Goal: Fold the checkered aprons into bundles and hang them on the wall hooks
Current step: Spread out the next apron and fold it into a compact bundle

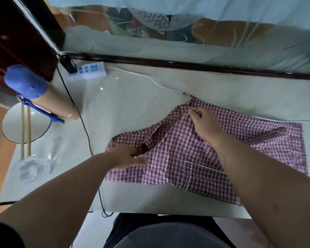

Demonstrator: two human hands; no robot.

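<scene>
A pink and maroon checkered apron (249, 145) lies spread on the pale table (132, 104), with a white-trimmed pocket near its front edge. My right hand (204, 122) pinches the trimmed edge of the apron at its far top corner. My left hand (127, 157) lies on the apron's left part with fingers stretched, its fingertips at a folded edge of the cloth. Part of the apron is folded over toward the middle. No wall hooks are in view.
A white power strip (88, 70) sits at the table's back left, with a black cable (82, 120) running to the front edge and a white cord (150, 79) leading toward the apron. A tan bottle with blue cap (43, 97), a round plate (25, 122) with chopsticks and crumpled plastic (30, 169) stand left.
</scene>
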